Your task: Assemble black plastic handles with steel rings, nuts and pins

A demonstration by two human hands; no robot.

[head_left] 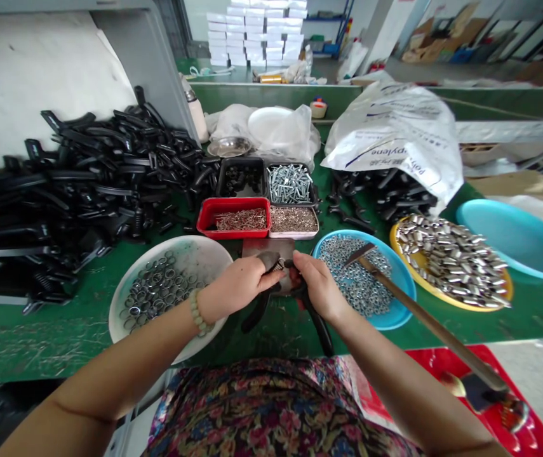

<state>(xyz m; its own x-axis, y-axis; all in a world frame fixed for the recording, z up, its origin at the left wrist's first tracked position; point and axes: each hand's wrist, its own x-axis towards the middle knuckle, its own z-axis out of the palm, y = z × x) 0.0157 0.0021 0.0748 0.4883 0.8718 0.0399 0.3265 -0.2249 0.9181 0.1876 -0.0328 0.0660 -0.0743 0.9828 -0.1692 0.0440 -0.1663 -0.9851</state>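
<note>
My left hand [235, 285], with a beaded bracelet at the wrist and a dark covering on a finger, closes around the upper part of a black plier-like tool [321, 327]. On the other side, my right hand [319, 285] grips the same tool, fingertips close to those of the left. Its two black handles spread downward toward my lap. A small coil spring [279, 264] shows between the hands; my fingers hide much of the joint. Beneath them lies a metal plate [253, 246] on the green table.
A white basin [218, 254] of metal rings stands left; a blue basin [407, 298] of small nuts is right, with a wooden-handled tool [423, 311] across it. Behind are a red tray [209, 222] of pins and screws [290, 184]. Black handles [109, 165] pile up left.
</note>
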